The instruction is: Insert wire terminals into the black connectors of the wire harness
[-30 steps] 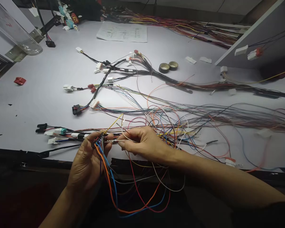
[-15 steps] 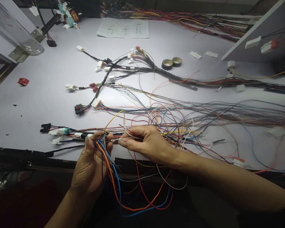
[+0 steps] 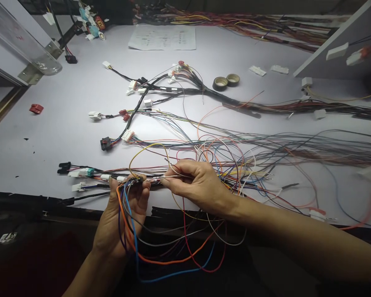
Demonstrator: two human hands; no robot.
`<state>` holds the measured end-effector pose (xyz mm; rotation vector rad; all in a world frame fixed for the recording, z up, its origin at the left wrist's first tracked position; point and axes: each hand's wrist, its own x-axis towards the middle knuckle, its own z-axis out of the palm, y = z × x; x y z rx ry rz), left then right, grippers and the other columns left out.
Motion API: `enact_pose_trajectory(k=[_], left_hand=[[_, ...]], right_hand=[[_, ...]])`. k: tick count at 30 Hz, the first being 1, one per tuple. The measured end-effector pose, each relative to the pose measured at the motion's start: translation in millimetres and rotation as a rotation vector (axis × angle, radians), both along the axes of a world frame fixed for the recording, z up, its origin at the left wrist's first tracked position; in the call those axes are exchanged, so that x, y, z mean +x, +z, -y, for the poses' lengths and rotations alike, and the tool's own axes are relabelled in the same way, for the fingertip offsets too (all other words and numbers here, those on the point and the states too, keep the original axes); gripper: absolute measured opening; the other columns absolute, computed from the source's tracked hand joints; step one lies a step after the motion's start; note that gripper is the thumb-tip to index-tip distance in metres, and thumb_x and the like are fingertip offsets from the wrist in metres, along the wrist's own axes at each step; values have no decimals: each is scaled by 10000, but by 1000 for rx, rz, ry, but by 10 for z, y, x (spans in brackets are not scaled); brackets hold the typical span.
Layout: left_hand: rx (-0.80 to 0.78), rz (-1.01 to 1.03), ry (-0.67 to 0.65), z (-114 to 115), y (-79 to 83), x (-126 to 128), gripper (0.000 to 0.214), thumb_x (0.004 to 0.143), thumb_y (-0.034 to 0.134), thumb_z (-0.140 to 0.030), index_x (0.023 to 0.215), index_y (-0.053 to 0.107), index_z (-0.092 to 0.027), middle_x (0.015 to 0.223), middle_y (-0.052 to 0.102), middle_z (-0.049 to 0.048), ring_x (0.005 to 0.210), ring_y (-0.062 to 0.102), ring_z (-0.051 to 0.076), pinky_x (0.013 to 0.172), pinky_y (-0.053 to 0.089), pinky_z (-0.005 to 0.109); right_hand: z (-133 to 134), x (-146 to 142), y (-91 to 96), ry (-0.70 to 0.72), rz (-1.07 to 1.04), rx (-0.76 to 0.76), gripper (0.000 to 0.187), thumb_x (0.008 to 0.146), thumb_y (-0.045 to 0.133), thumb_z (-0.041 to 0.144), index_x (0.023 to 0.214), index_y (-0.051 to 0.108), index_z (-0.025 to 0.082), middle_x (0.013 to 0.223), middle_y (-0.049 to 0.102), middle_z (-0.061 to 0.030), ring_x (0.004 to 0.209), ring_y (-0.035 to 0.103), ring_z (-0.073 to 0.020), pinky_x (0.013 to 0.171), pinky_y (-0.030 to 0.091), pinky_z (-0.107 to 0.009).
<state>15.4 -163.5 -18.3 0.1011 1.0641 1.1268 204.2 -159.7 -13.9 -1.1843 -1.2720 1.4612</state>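
Near the table's front edge, my left hand (image 3: 123,210) grips a dark wire connector (image 3: 135,181) between thumb and fingers. Orange, blue, purple, grey and yellow wires come out of it, and an orange wire (image 3: 160,262) loops down below the edge. My right hand (image 3: 193,179) is closed in a pinch on a thin white wire (image 3: 176,176). Its metal tip (image 3: 156,178) points left at the connector's right side; whether the two touch I cannot tell. Behind both hands lies a bundle of loose wires (image 3: 235,173).
A black-taped wire harness (image 3: 216,95) crosses the table's middle. Two tape rolls (image 3: 220,83) stand behind it, and a printed sheet (image 3: 162,37) lies at the back. A red connector (image 3: 36,109) is on the left. An upright white panel (image 3: 330,49) stands at the right.
The connector has turned in my left hand, so its wires now hang from its left side. My right hand, with the white wire, has drawn slightly to the right. The whole view has shifted a little.
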Motion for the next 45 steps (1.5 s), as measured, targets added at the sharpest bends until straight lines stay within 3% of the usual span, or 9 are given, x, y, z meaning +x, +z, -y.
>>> enact_pose_trajectory(k=[5,9,12,16,20,25,30,36,45], left_hand=[[79,-25,-41,85,-16,-9,295,894,592,-432,866,758,-190,887,769,19,822,726,137,743,582,153],[280,-318,34,36,135,-90,327,710,773,-482,886,751,-208,945,762,-4,830,720,147,822,572,174],[392,-416,130,-229,255,-195,385,655,806,-498,879,745,-190,913,757,5,809,716,156,806,581,182],[335,-296,160,-723,341,-103,291,870,630,-408,783,737,-153,845,743,40,784,713,141,772,588,191],[462,-147,-74,-1013,290,237,262,776,744,-397,821,750,-138,922,734,57,786,701,148,763,588,216],[497,-174,-341,-1039,82,369,254,748,776,-366,866,764,-141,938,725,82,795,677,160,763,568,256],[440,-218,-367,-1022,30,236,239,754,769,-350,862,766,-137,958,716,107,812,669,186,769,555,287],[369,-162,-444,-1049,62,233,220,787,731,-363,857,765,-157,970,708,93,820,669,188,768,554,292],[323,-116,-545,-1015,109,233,225,785,732,-354,861,760,-144,970,699,96,766,656,159,756,546,279]], right_hand=[[11,7,8,-21,13,48,175,833,675,295,759,674,136,629,551,26,554,458,-67,496,361,-201],[31,9,-24,-32,13,156,197,857,659,318,767,681,145,650,571,13,587,484,-81,537,376,-212],[29,1,-66,-53,7,227,198,861,652,301,740,672,146,651,570,7,597,489,-89,558,377,-222],[46,-15,-110,-116,3,255,187,854,650,288,724,662,154,660,577,-5,614,516,-107,582,397,-234],[80,-9,-135,-191,-22,316,185,872,623,298,740,647,171,663,553,-5,606,517,-114,571,405,-237],[53,-13,-145,-174,44,557,212,910,550,298,734,608,193,632,589,-28,595,549,-132,561,428,-246],[-2,-103,-285,-194,95,731,286,929,509,365,696,560,206,529,576,-14,453,501,-105,435,365,-221],[17,-145,-492,-212,162,648,375,928,491,461,651,589,228,479,562,-18,418,488,-126,430,396,-244],[-1,-11,-470,-78,181,694,253,919,548,354,704,615,239,509,584,-17,451,514,-131,448,408,-236]])
